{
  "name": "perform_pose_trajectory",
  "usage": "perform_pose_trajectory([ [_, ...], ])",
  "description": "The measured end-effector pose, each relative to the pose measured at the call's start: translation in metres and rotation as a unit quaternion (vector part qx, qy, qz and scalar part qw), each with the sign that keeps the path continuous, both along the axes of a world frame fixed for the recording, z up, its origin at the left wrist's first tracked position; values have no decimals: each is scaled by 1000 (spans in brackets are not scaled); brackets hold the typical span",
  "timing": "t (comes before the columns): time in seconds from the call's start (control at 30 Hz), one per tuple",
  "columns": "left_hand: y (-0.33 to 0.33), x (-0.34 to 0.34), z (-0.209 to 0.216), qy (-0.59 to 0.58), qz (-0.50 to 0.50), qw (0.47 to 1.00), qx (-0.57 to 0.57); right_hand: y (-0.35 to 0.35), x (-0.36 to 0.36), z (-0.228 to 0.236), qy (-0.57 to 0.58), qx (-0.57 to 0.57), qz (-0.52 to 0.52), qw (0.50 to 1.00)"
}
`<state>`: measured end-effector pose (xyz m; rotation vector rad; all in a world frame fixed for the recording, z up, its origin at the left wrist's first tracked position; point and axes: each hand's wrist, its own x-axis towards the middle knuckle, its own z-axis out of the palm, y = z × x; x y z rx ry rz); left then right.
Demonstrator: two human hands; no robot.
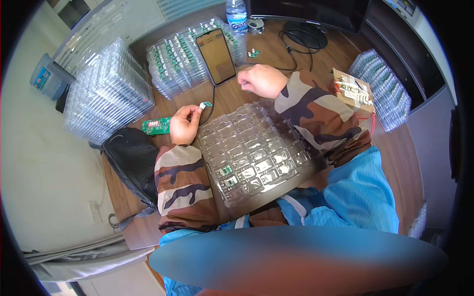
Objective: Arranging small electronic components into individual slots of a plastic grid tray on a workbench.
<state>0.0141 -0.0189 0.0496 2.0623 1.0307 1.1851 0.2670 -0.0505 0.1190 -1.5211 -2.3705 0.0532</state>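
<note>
My left hand point(184, 124) pinches a small circuit board point(206, 105), white and green, between thumb and fingertips. Beside that hand lies a green board with a lit red digit display point(157, 126). My right hand point(262, 81) hovers past the tray's far edge, near the phone, its fingers curled inward; whatever they may hold is hidden. Below both hands a clear plastic blister tray point(247, 143) lies on the desk. Two small green boards point(226, 170) sit in pockets at its near left; the other visible pockets look bare. A phone point(216, 56) with a lit screen stands propped upright.
Tall stacked clear trays point(107, 91) rise at the left. Board-filled trays point(173, 61) stand behind the phone, more point(382, 89) at the right beside a cardboard box point(353, 93). A black mesh bag point(131, 160), water bottle point(237, 17), loose boards point(254, 53), cables and monitor point(311, 12) surround the desk.
</note>
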Motion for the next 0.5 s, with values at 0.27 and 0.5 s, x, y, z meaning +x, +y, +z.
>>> perform_pose_trajectory([
  [0.27, -2, 0, 2, 22, 1, 999, 23, -103, -19, 43, 161, -132, 241, 948],
  [0.5, -3, 1, 2, 32, 14, 999, 20, -95, -1, 36, 98, 72, 120, 985],
])
